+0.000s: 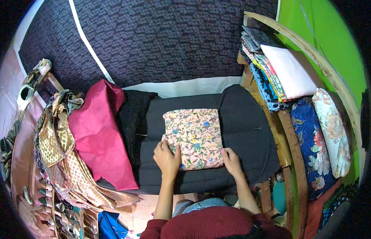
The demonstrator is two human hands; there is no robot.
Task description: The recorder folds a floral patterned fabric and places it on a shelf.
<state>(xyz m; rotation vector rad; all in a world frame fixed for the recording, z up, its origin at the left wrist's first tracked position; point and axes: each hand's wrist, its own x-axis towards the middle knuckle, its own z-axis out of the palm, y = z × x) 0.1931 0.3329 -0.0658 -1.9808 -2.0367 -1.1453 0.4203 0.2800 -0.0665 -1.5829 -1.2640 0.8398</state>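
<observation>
A folded floral cloth [193,135], pale pink with green leaves and blue and yellow flowers, lies flat on a black padded surface [245,131]. At its lower left edge rests my left hand [167,159], thumb and fingers spread apart, the thumb lying over the cloth. My right hand [232,162] has its fingers curled in at the lower right edge, pinching the cloth there. The undersides of the fingers are hidden on both hands.
Left on the surface lie a magenta cloth [102,135], a black textured cloth [131,123] and a patterned gold scarf [70,147]. Wooden rails [287,139] run along the right, beside a stack of folded fabrics [269,75], a white folded cloth [289,71] and a blue floral fabric [311,147].
</observation>
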